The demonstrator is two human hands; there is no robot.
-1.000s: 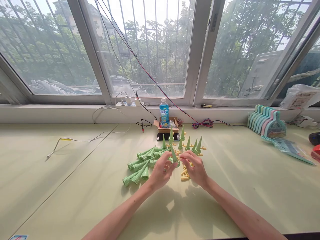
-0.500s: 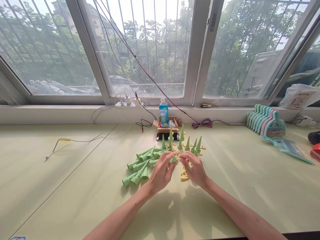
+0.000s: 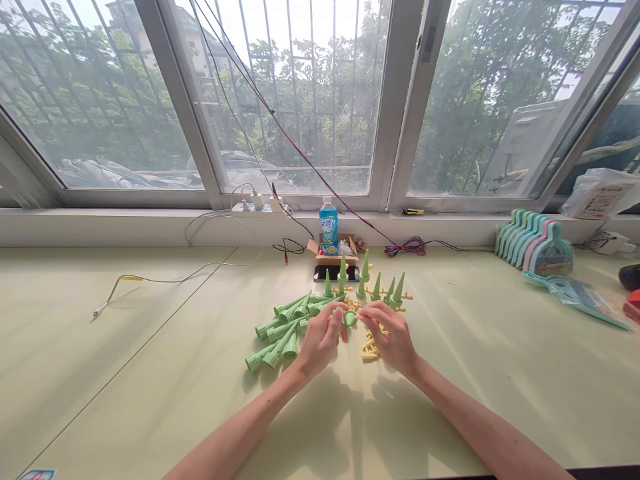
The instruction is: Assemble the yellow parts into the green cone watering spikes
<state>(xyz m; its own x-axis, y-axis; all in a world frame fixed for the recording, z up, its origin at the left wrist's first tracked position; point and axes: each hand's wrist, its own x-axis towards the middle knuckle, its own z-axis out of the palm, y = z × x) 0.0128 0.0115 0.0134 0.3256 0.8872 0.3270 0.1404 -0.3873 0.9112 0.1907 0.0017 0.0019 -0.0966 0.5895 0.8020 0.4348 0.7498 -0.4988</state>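
My left hand [image 3: 323, 337] is closed round a green plastic watering spike [image 3: 351, 319], its round open end facing me. Close beside it, my right hand [image 3: 390, 333] pinches a small yellow valve [image 3: 358, 315] at the spike's side; the fingertips mostly hide it. Left of my hands lies a pile of green watering spikes [image 3: 280, 333], with several loose ones overlapping. Beyond my hands several spikes [image 3: 399, 292] stand point up with yellow valves sticking out from their sides. Loose yellow valves [image 3: 370, 350] lie partly under my right hand.
A blue-labelled bottle [image 3: 329, 227] stands in a small open carton [image 3: 345, 257] behind a dark phone [image 3: 325, 273]. Coiled wire [image 3: 407, 247] lies along the wall. Teal and pink hangers [image 3: 537, 243] are at the right, a white cable [image 3: 175, 279] at the left.
The held spike has turned in my left hand, so its open end now shows where its tip pointed before. The right hand stays pinched close by.
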